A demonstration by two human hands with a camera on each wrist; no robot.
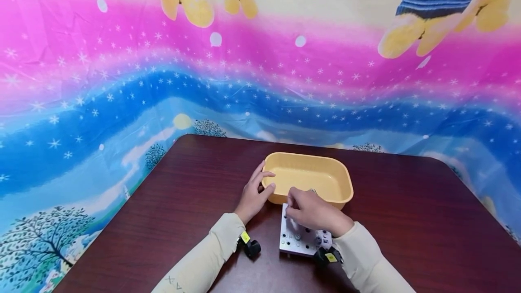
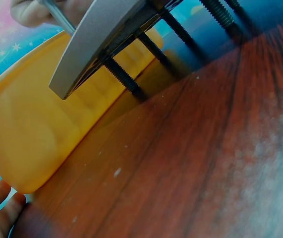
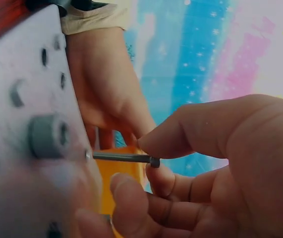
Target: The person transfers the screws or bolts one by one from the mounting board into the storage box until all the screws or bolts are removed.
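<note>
My right hand (image 1: 311, 209) is over a silver metal plate (image 1: 286, 229), with thumb and forefinger pinching the head of a thin bolt (image 3: 121, 157). The bolt's far end meets the plate's face at a small hole. Beside it a thick socket-head bolt (image 3: 49, 136) sits in the plate. Threaded bolt shanks (image 2: 121, 77) stick out beneath the plate. My left hand (image 1: 253, 196) holds the left end of a yellow plastic basin (image 1: 348, 184), fingers over the rim and thumb by the front wall. A small metallic piece in the basin is mostly hidden behind my right hand.
The dark red wooden table (image 1: 195, 180) carries the basin and plate, with the plate just in front of the basin. Wrist cameras (image 1: 251, 248) are strapped to both sleeves. A printed cloth (image 1: 252, 80) hangs behind the table's far edge.
</note>
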